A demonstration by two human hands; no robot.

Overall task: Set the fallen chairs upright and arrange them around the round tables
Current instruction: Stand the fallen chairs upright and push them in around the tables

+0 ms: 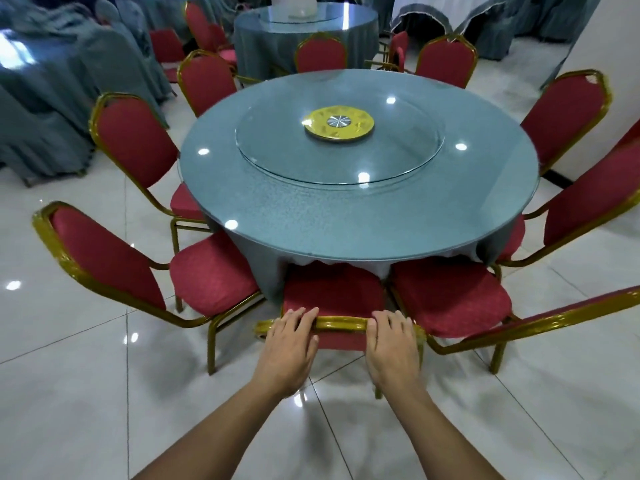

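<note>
— Where are the hands?
— Left hand (290,336) and right hand (390,337) both curl over the gold top rail (341,323) of the nearest chair (332,292).
— And the bench (346,216)?
— Straight ahead; the rail runs crosswise, the seat already partly under its edge.

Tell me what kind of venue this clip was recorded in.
Most likely a banquet hall or restaurant dining room. Round tables draped in blue-grey cloth carry a glass lazy Susan, ringed by red banquet chairs with gold frames. Both hands, left hand and right hand, grip one chair's backrest.
</note>
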